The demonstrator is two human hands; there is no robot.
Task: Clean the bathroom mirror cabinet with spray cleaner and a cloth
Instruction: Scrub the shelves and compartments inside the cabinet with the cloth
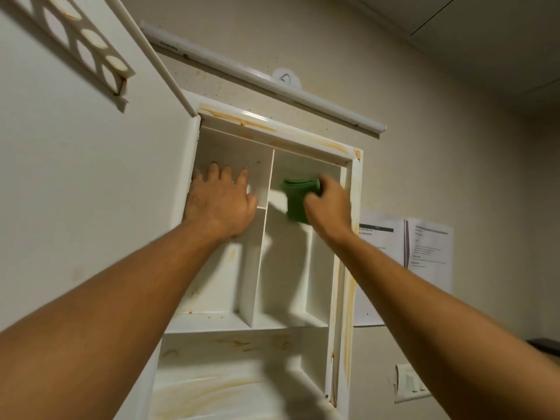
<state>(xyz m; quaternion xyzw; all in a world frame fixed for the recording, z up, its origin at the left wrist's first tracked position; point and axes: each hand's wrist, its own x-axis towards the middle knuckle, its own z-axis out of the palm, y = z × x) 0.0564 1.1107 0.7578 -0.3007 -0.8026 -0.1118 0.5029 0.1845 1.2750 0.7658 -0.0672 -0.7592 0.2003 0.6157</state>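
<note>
The folded green cloth (298,197) lies against the back wall of the upper right compartment of the white mirror cabinet (351,237), high up near the top frame. The right hand (328,204), somewhat blurred, grips the cloth from its right side, fingers curled round it. A thin upright divider (269,186) sets this compartment apart from the upper left one, where the left hand (219,201) lies flat against the back wall, its fingers (213,174) straight and spread, grasping nothing. Below both compartments runs a shelf (242,325), and under it a wider section streaked with orange-brown stains. Like stains mark the top and right side of the cabinet's frame. The cabinet door (91,177) stands open to the left, bearing a small rack (85,47) with round holes. A white tube light (266,83) is fixed on the wall above the cabinet, printed papers (424,247) hang to the right, and a wall switch (409,383) sits lower right.
</note>
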